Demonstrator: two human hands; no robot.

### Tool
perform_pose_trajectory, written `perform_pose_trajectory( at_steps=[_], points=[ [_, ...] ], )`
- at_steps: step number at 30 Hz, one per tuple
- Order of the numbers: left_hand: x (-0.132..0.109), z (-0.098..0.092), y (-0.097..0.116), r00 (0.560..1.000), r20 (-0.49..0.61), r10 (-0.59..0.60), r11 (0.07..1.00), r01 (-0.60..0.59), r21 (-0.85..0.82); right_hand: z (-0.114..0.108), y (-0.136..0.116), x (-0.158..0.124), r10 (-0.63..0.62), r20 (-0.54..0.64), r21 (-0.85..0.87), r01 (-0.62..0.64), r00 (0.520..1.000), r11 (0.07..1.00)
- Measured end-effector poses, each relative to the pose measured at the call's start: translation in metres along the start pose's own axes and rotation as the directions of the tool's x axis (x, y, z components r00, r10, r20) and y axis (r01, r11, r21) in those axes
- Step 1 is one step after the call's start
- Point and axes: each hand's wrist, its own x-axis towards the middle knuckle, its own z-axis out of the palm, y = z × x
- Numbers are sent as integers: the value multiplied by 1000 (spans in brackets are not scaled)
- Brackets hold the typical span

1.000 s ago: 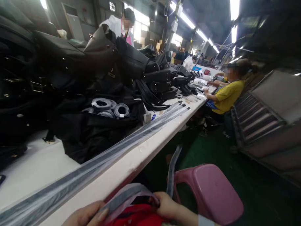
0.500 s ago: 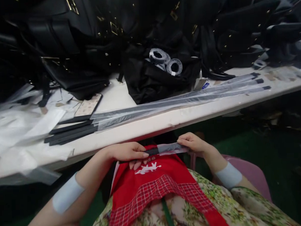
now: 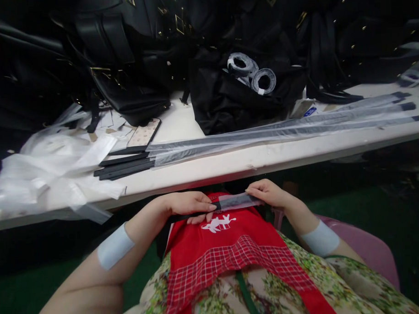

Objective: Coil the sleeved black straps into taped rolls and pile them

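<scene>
6 o'clock: matt black strap (image 3: 215, 206) in a clear glossy plastic sleeve (image 3: 239, 201), over a red woven cloth apron (image 3: 216, 253). 12 o'clock: bags (image 3: 132, 100) of smooth, faintly shiny black leather-like material, gold-coloured metal fittings. 9 o'clock: crumpled translucent plastic film (image 3: 51, 162) on the matt white table (image 3: 210, 171).

1. No text, number or brand is legible anywhere in view.
2. Red apron (image 3: 213, 253): white print (image 3: 218, 223) on the bib is a figure shape, no letters made out.
3. Row of small white marks just above that print, partly covered by the left hand (image 3: 188, 204) and the sleeved strap (image 3: 236, 201) it pinches. Too small to read.
4. Blue label (image 3: 310, 111) on a small white item (image 3: 301, 109) on the table (image 3: 230, 166): print blurred, illegible.
5. White tab (image 3: 261, 91) on one of the grey rolls (image 3: 264, 79): blank or too small, can't tell.
</scene>
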Motion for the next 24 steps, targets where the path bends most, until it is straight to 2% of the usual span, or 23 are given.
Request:
perform_pose_trajectory(
  at_steps=[5,8,14,20,22,23,24],
  points=[
    [-16,-8,-5,998,47,-46,998,47,-41,-19,0,-9,-9,-142,-4,8,990,1000],
    [-24,-9,-6,993,98,-65,997,70,-45,-25,0,-12,-3,-137,-13,2,991,1000],
    [-18,-6,-1,998,40,-53,994,57,-89,-15,2,-7,-3,-86,-14,2,996,1000],
    [-27,-7,-4,997,69,-46,980,58,-192,-32,10,-10,-27,-193,-60,16,981,998],
    [-30,-4,8,998,32,55,947,-42,-320,-36,7,-10,-71,-176,-74,59,982,996],
    [-28,-3,18,989,-37,145,903,-147,-405,-35,4,-9,-99,-142,-86,88,985,992],
    [-24,-1,31,957,-150,250,829,-291,-477,-31,0,-7,-121,-98,-106,111,988,988]
  ],
)
